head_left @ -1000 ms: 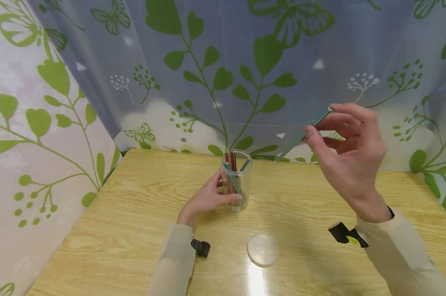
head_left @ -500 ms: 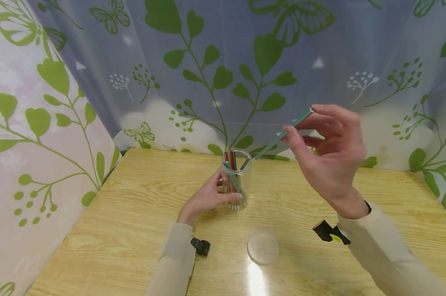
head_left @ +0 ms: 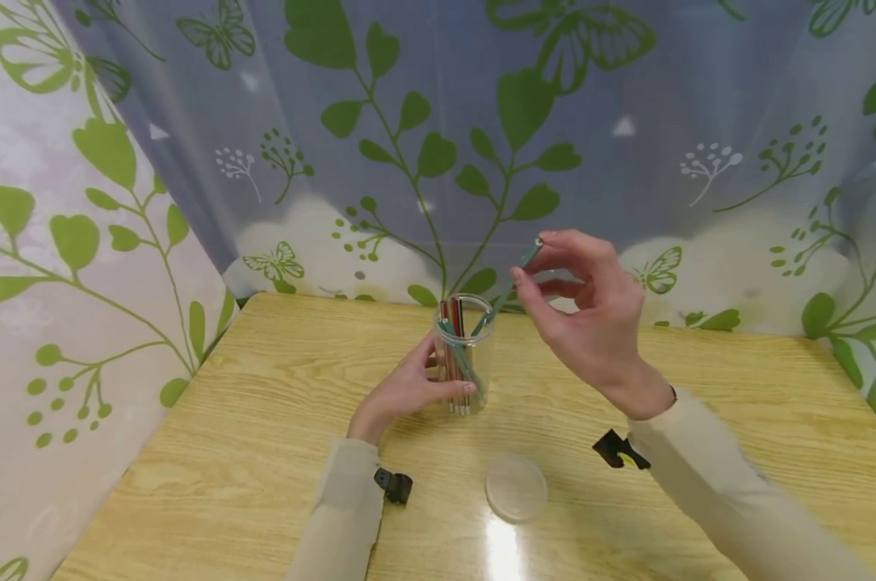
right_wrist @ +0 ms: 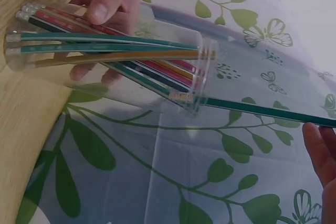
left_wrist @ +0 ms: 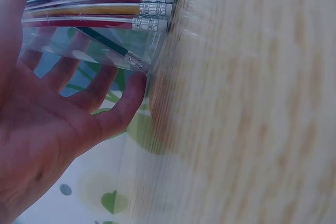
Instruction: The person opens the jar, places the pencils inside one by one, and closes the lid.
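Note:
A clear plastic jar [head_left: 481, 363] stands upright on the table, holding several pencils [right_wrist: 105, 45] in green, red, dark and yellow. My left hand [head_left: 408, 387] grips the jar low on its left side, fingers behind and thumb across the front. In the left wrist view, metal ferrules and erasers [left_wrist: 157, 9] show at the jar's bottom. Above and right of the jar, my right hand [head_left: 583, 298] pinches a green pencil [right_wrist: 252, 108] near its upper end. That pencil slants down to the left, its ferrule end at the jar's mouth.
A round clear lid [head_left: 516, 488] lies flat on the wooden table [head_left: 263, 387], in front of the jar. Behind the table hangs a curtain [head_left: 423, 226] printed with leaves and butterflies. Each wrist wears a small black camera.
My right hand has moved left and slightly down, bringing the green pencil's lower end from beside the jar to its mouth. The left hand and jar have stayed put.

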The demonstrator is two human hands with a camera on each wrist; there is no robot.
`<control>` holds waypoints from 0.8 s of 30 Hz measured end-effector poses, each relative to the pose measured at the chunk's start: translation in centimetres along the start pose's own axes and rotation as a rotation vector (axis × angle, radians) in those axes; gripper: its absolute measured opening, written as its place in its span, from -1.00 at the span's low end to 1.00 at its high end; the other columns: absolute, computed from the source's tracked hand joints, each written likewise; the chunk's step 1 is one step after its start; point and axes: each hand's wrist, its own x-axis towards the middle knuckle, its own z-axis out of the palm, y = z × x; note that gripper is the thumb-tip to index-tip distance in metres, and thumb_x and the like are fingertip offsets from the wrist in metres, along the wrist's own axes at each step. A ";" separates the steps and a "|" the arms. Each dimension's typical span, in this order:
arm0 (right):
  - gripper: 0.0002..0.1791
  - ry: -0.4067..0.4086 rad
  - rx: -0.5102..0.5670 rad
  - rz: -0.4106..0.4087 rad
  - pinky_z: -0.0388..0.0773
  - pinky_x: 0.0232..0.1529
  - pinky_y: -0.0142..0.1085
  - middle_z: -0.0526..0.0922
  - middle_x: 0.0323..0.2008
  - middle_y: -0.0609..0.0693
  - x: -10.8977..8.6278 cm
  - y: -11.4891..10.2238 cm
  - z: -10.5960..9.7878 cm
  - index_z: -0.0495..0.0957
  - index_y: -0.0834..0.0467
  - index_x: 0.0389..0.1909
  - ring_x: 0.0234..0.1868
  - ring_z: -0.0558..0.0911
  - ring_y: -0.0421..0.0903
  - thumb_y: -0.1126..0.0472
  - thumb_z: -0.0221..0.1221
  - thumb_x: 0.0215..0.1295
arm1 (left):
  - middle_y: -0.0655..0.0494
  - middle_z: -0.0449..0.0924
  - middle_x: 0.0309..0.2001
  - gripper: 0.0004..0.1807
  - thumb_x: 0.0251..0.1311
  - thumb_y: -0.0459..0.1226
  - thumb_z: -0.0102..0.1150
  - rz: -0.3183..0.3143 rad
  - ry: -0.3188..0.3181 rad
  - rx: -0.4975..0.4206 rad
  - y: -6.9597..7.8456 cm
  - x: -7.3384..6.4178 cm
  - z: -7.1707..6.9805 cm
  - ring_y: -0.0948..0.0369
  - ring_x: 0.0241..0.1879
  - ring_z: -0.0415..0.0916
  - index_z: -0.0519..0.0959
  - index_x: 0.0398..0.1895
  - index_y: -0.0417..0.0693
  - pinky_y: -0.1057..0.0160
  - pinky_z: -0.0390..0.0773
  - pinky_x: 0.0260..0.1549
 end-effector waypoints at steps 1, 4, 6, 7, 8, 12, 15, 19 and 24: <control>-0.51 -0.022 -0.008 0.001 0.69 -0.23 -0.51 0.60 -0.28 0.34 -0.2 0.1 0.0 0.48 0.48 0.01 -0.19 0.69 -0.36 0.71 0.31 0.01 | 0.09 0.39 0.36 0.06 0.15 -0.14 0.51 0.006 0.000 0.004 0.0 0.0 0.0 -0.06 0.42 0.34 0.03 0.54 0.73 -0.13 0.55 0.24; -0.50 -0.094 -0.026 0.012 0.70 -0.20 -0.50 0.63 -0.24 0.31 -0.7 0.5 0.2 0.50 0.45 0.02 -0.18 0.70 -0.30 0.72 0.30 0.00 | 0.10 0.39 0.36 0.05 0.16 -0.16 0.51 0.022 -0.003 0.009 -0.2 0.1 0.0 -0.06 0.41 0.33 0.03 0.55 0.71 -0.13 0.54 0.25; -0.51 -0.140 -0.034 0.027 0.71 -0.20 -0.49 0.66 -0.23 0.30 -1.1 0.7 0.3 0.51 0.44 0.02 -0.21 0.73 -0.19 0.70 0.30 0.01 | 0.11 0.39 0.36 0.04 0.17 -0.17 0.50 0.030 -0.007 0.004 -0.2 0.2 0.0 -0.06 0.41 0.34 0.05 0.55 0.69 -0.12 0.55 0.24; -0.52 -0.165 -0.042 0.030 0.71 -0.19 -0.49 0.67 -0.22 0.29 -1.2 0.8 0.4 0.52 0.44 0.02 -0.22 0.74 -0.13 0.69 0.31 0.02 | 0.11 0.40 0.35 0.03 0.17 -0.17 0.50 0.034 -0.009 0.001 -0.2 0.2 0.0 -0.06 0.40 0.34 0.05 0.54 0.69 -0.12 0.55 0.24; -0.52 -0.187 -0.048 0.033 0.71 -0.19 -0.49 0.68 -0.22 0.28 -1.3 0.9 0.4 0.52 0.44 0.03 -0.24 0.74 -0.07 0.67 0.31 0.03 | 0.11 0.40 0.35 0.03 0.17 -0.17 0.49 0.035 -0.010 -0.001 -0.2 0.2 0.0 -0.05 0.39 0.35 0.06 0.54 0.69 -0.11 0.56 0.23; -0.53 -0.262 -0.086 0.025 0.71 -0.18 -0.48 0.69 -0.22 0.25 -1.8 1.3 0.5 0.52 0.44 0.05 -0.26 0.75 0.05 0.62 0.31 0.07 | 0.07 0.38 0.38 0.04 0.17 -0.16 0.50 0.042 -0.010 -0.006 -0.3 0.2 0.0 -0.06 0.37 0.36 0.04 0.54 0.72 -0.09 0.57 0.21; -0.53 -0.294 -0.106 0.018 0.72 -0.18 -0.45 0.69 -0.22 0.24 -2.2 1.7 0.6 0.52 0.44 0.07 -0.25 0.75 0.05 0.62 0.31 0.09 | 0.05 0.36 0.41 0.05 0.17 -0.13 0.50 0.043 -0.008 -0.006 -0.3 0.2 0.1 -0.06 0.37 0.36 0.03 0.54 0.74 -0.09 0.58 0.19; -0.51 -0.311 -0.116 0.020 0.74 -0.21 -0.40 0.70 -0.24 0.23 -2.8 2.3 0.8 0.51 0.43 0.09 -0.25 0.77 0.05 0.64 0.30 0.08 | 0.09 0.38 0.38 0.04 0.17 -0.11 0.50 0.033 -0.005 -0.004 -0.4 0.2 0.0 -0.05 0.38 0.36 0.03 0.53 0.77 -0.09 0.58 0.19; -0.48 -0.312 -0.130 0.037 0.75 -0.25 -0.35 0.72 -0.26 0.22 -3.6 3.0 1.1 0.47 0.41 0.09 -0.26 0.78 0.06 0.65 0.31 0.07 | 0.15 0.40 0.34 0.03 0.17 -0.10 0.50 0.029 0.000 0.000 -0.5 0.3 0.0 -0.04 0.37 0.37 0.03 0.53 0.76 -0.08 0.58 0.18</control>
